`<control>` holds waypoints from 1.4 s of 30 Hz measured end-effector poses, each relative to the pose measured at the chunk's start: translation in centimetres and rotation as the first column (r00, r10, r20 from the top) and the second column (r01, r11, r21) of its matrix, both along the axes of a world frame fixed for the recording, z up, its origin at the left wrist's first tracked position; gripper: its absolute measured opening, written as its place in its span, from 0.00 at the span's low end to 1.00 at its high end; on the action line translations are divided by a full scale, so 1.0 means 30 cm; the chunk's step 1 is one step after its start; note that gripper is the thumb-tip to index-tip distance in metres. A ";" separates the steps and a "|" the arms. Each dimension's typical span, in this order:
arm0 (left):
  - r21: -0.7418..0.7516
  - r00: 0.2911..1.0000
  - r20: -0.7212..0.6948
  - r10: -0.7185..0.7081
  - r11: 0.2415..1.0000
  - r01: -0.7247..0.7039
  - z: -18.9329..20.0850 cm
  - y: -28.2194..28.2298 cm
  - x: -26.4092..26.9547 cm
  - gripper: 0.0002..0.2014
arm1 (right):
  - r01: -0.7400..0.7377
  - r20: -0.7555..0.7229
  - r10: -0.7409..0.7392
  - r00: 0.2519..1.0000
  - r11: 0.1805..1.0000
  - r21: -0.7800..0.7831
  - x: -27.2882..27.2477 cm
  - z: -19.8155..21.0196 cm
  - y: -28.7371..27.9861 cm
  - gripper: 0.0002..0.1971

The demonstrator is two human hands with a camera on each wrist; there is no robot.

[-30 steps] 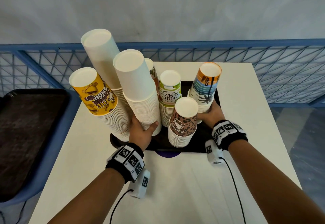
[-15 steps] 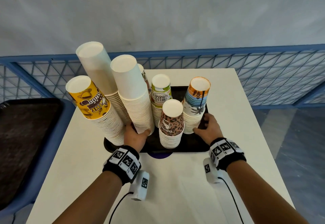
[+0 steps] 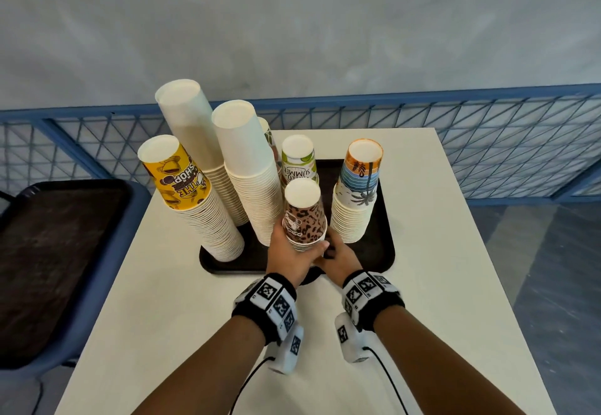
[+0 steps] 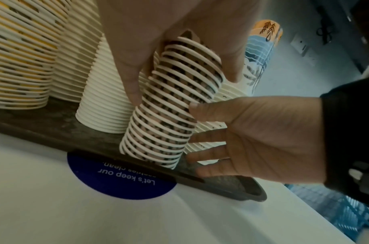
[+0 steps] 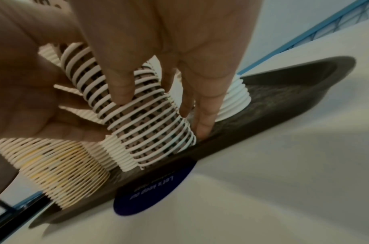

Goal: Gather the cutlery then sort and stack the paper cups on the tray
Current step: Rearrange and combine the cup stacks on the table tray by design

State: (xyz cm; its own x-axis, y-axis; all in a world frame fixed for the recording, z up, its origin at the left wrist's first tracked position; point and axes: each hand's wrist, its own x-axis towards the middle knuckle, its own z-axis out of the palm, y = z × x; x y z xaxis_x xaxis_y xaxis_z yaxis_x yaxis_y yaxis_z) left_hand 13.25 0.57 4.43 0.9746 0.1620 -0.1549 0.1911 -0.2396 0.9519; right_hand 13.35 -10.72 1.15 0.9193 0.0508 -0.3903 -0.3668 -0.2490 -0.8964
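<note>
A black tray (image 3: 385, 252) on the white table carries several upside-down cup stacks. The short leopard-print stack (image 3: 304, 216) stands at its front edge, tilted in the left wrist view (image 4: 164, 118). My left hand (image 3: 291, 252) grips it, thumb and fingers curled round its upper half (image 4: 183, 82). My right hand (image 3: 340, 256) lies against the stack's right side low down with straight fingers (image 4: 210, 137); in the right wrist view some fingertips (image 5: 202, 127) reach the tray floor. No cutlery is in view.
Around it stand a yellow stack (image 3: 192, 206), two plain white stacks (image 3: 250, 170), a green "Hello Summer" stack (image 3: 299, 164) and a beach-print stack (image 3: 357, 196). A blue round sticker (image 4: 120, 178) shows under the tray's front. Another dark tray (image 3: 48, 252) sits left; blue mesh fence (image 3: 487, 141) behind.
My left hand left the white stack and took hold of the leopard-print stack. My right hand came in from the beach-print stack at the tray's right to the leopard stack's base.
</note>
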 end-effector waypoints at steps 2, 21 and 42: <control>0.026 0.998 -0.016 0.068 0.997 -0.067 0.001 0.011 0.002 0.41 | -0.021 0.007 0.021 1.000 1.000 -0.015 -0.001 -0.008 0.023 0.36; 0.092 0.995 -0.051 0.090 0.992 -0.085 -0.060 0.068 -0.013 0.45 | 0.388 0.287 -0.353 0.891 0.919 -0.075 0.178 0.031 -0.175 0.61; 0.134 0.994 0.002 0.105 0.985 -0.105 -0.077 -0.024 0.053 0.35 | -0.031 0.173 0.040 0.984 0.998 -0.059 0.079 0.093 -0.174 0.47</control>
